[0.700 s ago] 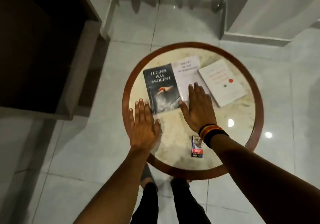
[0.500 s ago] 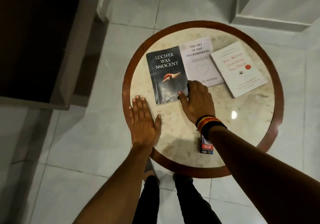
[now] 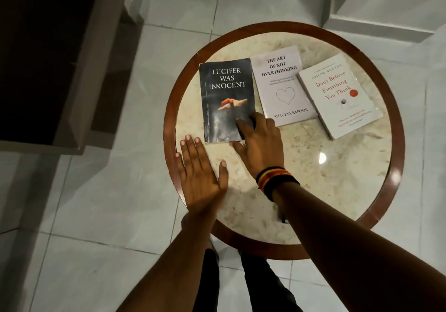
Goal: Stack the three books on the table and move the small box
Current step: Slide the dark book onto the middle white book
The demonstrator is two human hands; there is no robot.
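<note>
Three books lie side by side on the round marble table (image 3: 342, 174). At the left is a black book (image 3: 223, 87), in the middle a pale lilac book (image 3: 281, 82), and at the right a white book (image 3: 337, 94). My right hand (image 3: 263, 147) is on the black book's near right corner, with a finger on the cover, the thumb at the bottom edge and the other fingers curled at its side. Flat and spread, my left hand (image 3: 200, 174) rests on the table's left rim, holding nothing. The small box (image 3: 284, 220) is almost hidden under my right forearm.
The table has a raised brown wooden rim (image 3: 169, 123). A dark cabinet (image 3: 60, 58) stands to the left on the tiled floor. White wall bases run along the back right. My legs show below the table's near edge.
My right hand slid left from the lilac book's near edge to the black book's corner and curled on it. The view shifted, and my forearm now covers the small box.
</note>
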